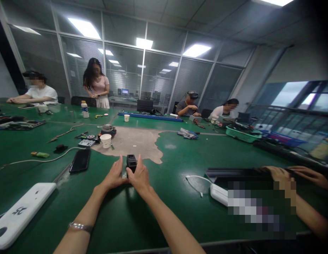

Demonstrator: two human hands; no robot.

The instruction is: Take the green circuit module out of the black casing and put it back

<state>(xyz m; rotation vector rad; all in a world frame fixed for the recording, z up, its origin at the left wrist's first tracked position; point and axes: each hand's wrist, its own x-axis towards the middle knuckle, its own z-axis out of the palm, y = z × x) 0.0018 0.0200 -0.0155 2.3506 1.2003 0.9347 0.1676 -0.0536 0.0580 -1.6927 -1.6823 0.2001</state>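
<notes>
Wearer's view across a green desk (pixel 179 155). Near the middle, a small black boxy device (pixel 131 161) stands upright between the wearer's 2 bare hands. The right hand (pixel 141 176) grasps it, thumb across the near face and index finger raised along the side, a grip that seems to steady it and leaves its top uncovered. The left hand (pixel 115 175) is open, palm turned inward, thumb up and fingers reaching toward the lower side, as if to guard it; whether they touch it is hidden. A silver bracelet (pixel 80 227) circles the left wrist.

Left of the hands, a dark phone (pixel 80 160) lies flat, probably set aside within reach. Nearer the wearer is a long white casing (pixel 23 215) with handwritten marks. Beyond the phone, a paper cup (pixel 106 141) stands upright beside small electronic parts (pixel 87 142), at the edge of a bare brownish patch (pixel 137 139).

At right, another person's hand (pixel 281 176) rests at a long dark rail (pixel 232 173), apparently holding it in place. 4 people are across the desk.
</notes>
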